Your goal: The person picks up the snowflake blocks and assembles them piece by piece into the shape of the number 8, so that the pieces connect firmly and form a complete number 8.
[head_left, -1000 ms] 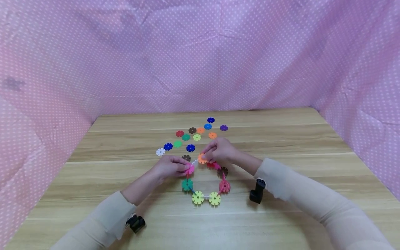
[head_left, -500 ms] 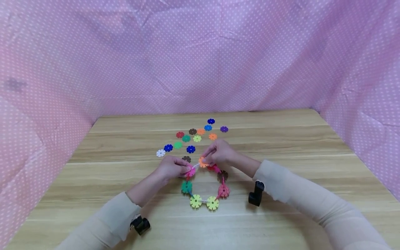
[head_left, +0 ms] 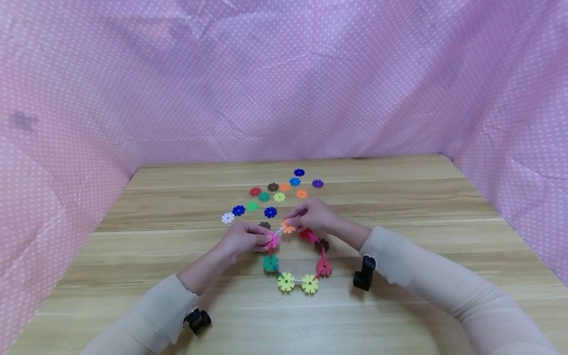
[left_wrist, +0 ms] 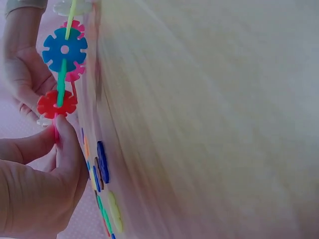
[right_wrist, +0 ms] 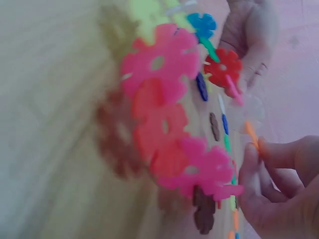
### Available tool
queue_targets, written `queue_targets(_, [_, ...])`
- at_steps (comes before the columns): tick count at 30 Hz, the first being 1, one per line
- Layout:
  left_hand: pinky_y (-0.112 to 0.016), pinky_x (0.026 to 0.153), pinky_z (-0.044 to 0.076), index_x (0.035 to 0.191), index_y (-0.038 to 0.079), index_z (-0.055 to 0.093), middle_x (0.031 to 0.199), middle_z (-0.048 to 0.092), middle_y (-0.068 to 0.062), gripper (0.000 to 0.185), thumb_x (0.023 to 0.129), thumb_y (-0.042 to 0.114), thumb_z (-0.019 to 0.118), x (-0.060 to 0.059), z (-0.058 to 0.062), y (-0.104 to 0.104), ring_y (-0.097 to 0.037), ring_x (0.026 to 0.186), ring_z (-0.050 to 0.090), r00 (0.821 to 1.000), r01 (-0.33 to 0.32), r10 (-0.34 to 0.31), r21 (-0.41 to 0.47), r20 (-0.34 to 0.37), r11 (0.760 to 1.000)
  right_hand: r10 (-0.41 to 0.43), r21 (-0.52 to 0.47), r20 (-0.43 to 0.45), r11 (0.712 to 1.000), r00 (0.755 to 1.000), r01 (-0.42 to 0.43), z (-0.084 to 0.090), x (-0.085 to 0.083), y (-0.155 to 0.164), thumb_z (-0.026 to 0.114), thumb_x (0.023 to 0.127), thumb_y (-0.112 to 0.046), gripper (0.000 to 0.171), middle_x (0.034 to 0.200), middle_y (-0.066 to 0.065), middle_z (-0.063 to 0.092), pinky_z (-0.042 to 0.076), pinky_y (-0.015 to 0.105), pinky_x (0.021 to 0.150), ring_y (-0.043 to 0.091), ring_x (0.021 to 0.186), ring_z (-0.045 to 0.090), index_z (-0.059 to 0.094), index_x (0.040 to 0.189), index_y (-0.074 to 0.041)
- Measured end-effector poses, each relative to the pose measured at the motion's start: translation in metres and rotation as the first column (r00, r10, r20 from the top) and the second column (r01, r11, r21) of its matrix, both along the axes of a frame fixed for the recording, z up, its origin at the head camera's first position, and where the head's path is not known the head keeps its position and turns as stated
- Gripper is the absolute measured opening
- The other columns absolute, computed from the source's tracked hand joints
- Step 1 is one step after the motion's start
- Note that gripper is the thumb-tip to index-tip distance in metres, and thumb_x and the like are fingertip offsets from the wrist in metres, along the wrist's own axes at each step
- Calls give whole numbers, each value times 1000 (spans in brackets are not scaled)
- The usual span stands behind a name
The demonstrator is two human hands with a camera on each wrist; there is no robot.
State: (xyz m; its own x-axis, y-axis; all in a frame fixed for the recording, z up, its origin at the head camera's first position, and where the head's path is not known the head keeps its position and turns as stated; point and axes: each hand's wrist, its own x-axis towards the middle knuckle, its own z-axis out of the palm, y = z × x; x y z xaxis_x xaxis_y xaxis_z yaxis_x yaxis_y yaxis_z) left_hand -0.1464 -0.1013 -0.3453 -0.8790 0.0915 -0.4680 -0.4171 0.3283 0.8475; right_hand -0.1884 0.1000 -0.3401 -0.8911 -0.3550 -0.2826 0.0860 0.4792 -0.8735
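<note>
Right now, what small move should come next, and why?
Probably press the orange disc gently into the clear disc: the right hand pinches the orange one, which meets the clear one, while the left hand pinches the pink disc opposite. I can't tell if they're locked.

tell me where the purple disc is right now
In the head view, the purple disc lies on the far part of the table, beyond the right hand, just right of an orange disc.
</note>
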Motion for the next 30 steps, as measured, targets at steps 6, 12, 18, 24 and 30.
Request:
queue_targets(6, [-27,75,61,107,-2,70,99,73,-17,20,89,1,64,4,0,-2,-10,73,70,999,39,-39,-22,-4,999,113,59,53,991,992,-116,6,-7,5,68,86,-3,24,108,12,73,60,27,78,13,83,69,71,110,-5])
queue_targets(12, [-31,79,61,114,0,67,106,72,-18,25,93,12,63,1,6,-1,-17,82,72,995,70,-77,-99,-68,993,121,29,111,992,986,-125,8,-10,7,70,84,-3,29,103,13,73,59,30,84,15,85,70,69,114,-5])
queue_targets(18, [-32,83,59,113,4,69,107,73,-13,27,93,22,64,-11,9,9,-20,94,71,980,120,-147,-190,-137,974,72,-28,145,997,987,-68,6,-10,8,72,83,-3,36,103,15,73,59,31,84,15,82,71,65,118,-3])
queue_targets(24, [-20,68,50,102,12,74,103,72,-5,19,88,25,70,-18,6,24,-14,88,62,972,140,-182,-260,-148,955,71,-90,160,994,985,-57,6,-9,9,69,83,2,37,107,19,72,60,30,80,13,78,70,62,120,2])
queue_targets(30, [-19,63,46,97,11,75,97,72,-4,15,86,21,72,-20,5,31,-12,82,59,978,124,-157,-228,-134,966,64,-101,164,994,984,-48,6,-8,15,69,84,2,36,107,19,72,61,31,79,12,77,71,62,120,4])
